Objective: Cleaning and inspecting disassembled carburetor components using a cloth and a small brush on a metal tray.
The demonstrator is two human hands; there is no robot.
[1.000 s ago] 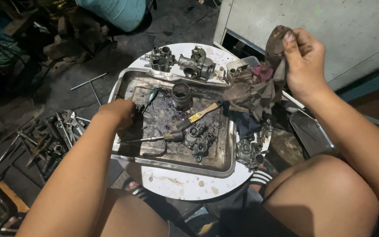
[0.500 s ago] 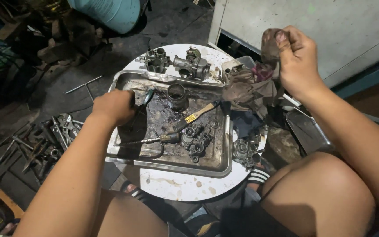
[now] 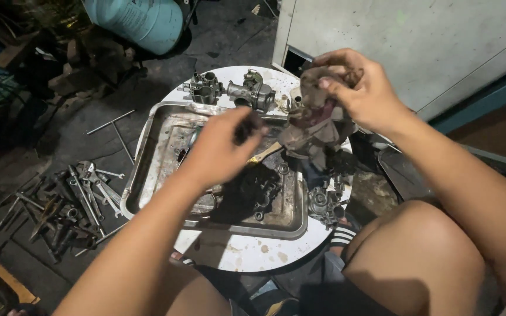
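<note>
My left hand [image 3: 218, 155] hovers over a greasy metal tray [image 3: 147, 152], its fingertips pinched on a small dark metal part [image 3: 244, 126] that is blurred. My right hand [image 3: 364, 93] is raised above the tray's far right corner and grips a dirty crumpled rag [image 3: 314, 126] that hangs down from it. The two hands are close together, the part a short way left of the rag. In the tray lie a black carburetor piece [image 3: 253, 193] and a yellow-handled brush [image 3: 265, 155].
The tray sits on a round white table [image 3: 247, 257]. Two carburetor bodies [image 3: 252, 92] stand at its far edge, another metal part [image 3: 323, 202] at its right. Several wrenches [image 3: 77, 199] lie on the floor at left. A teal cylinder [image 3: 139, 20] and a grey panel [image 3: 405, 41] stand behind.
My left hand has risen from the tray's left side and moved right with a dark part pinched in it. My right hand has brought the rag down and left toward it.
</note>
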